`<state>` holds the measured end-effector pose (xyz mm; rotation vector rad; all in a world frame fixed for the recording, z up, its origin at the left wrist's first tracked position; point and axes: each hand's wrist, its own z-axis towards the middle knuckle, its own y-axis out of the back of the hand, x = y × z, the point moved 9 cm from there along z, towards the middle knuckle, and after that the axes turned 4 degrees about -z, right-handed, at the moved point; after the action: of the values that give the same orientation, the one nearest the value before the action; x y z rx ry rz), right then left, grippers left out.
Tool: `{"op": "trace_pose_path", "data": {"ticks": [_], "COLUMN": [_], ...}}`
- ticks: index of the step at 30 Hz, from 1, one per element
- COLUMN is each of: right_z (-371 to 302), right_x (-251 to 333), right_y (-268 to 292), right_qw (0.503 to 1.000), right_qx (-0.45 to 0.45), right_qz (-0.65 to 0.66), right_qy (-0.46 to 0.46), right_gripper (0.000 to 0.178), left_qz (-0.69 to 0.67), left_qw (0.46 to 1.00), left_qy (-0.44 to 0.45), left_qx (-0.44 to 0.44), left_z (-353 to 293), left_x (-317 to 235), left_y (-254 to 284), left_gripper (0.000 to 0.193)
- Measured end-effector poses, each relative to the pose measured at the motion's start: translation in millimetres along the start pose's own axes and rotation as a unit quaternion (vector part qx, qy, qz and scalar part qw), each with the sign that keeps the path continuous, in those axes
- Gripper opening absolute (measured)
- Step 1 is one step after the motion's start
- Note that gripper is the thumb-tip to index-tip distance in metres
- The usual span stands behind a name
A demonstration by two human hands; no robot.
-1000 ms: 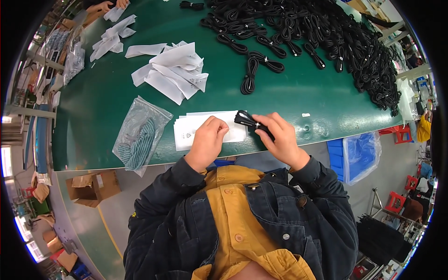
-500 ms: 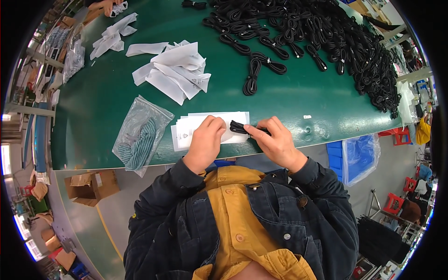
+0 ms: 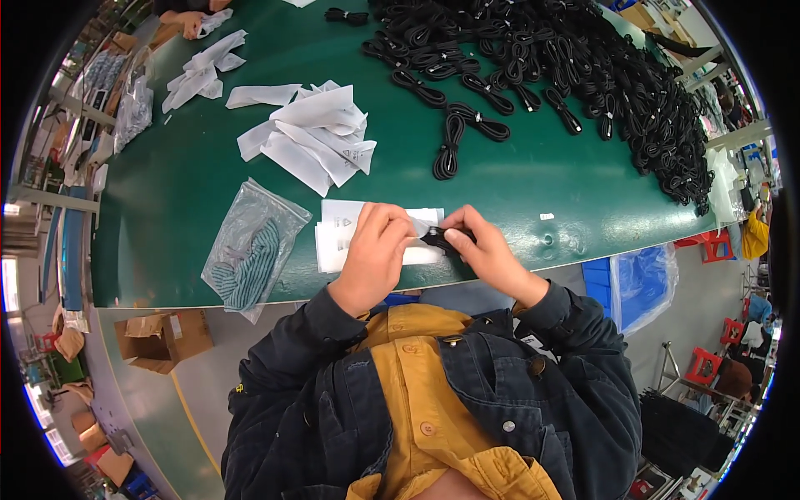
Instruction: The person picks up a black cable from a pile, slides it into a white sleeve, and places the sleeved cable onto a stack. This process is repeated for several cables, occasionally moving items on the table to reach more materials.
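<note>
A coiled black cable (image 3: 439, 238) is gripped between the thumb and fingers of my right hand (image 3: 490, 257). My left hand (image 3: 375, 254) pinches the edge of a thin whitish translucent bag (image 3: 423, 223), and the cable's end meets the bag's mouth. How far the cable reaches inside I cannot make out. Under my hands lies a stack of flat white bags (image 3: 332, 242) at the table's near edge. Left of the stack is a clear zip bag (image 3: 265, 208) with a teal striped cloth (image 3: 250, 265) in it.
A big heap of coiled black cables (image 3: 575, 75) covers the far right of the green table (image 3: 492, 179). Filled white bags (image 3: 312, 137) lie in a pile beyond the stack. Another person's hand (image 3: 192, 23) works at the far left. A blue bin (image 3: 597, 287) stands below the right edge.
The cable in my right hand has come up against the bag that my left hand pinches. The bag's edge is now lifted off the stack. The other person's hand has shifted slightly.
</note>
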<state>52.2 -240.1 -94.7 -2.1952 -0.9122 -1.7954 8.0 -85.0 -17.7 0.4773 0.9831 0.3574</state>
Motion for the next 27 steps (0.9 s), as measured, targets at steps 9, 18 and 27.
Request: {"op": "trace_pose_path", "data": {"ticks": [9,18,27], "right_z": [-4.1,79.2,155.7], "right_x": [84.6,138.3,115.5], "right_y": [-8.1,32.2,-74.0], "right_qw": [0.951,0.926,0.799], "right_qx": [-0.066,-0.161,-0.038], "right_qz": [0.013,-0.130,-0.489], "right_qy": [0.303,0.316,0.348], "right_gripper": [0.015,0.023,0.097], "left_qz": [-0.179,-0.470,0.165], "left_qw": [0.974,0.846,0.955], "left_qy": [0.132,0.240,0.177], "left_qx": [-0.032,-0.074,-0.169], "left_z": [16.4,58.5,31.0], "left_x": [24.4,58.3,132.7], "left_y": [20.9,70.2,155.3], "left_gripper": [0.005,0.022,0.052]}}
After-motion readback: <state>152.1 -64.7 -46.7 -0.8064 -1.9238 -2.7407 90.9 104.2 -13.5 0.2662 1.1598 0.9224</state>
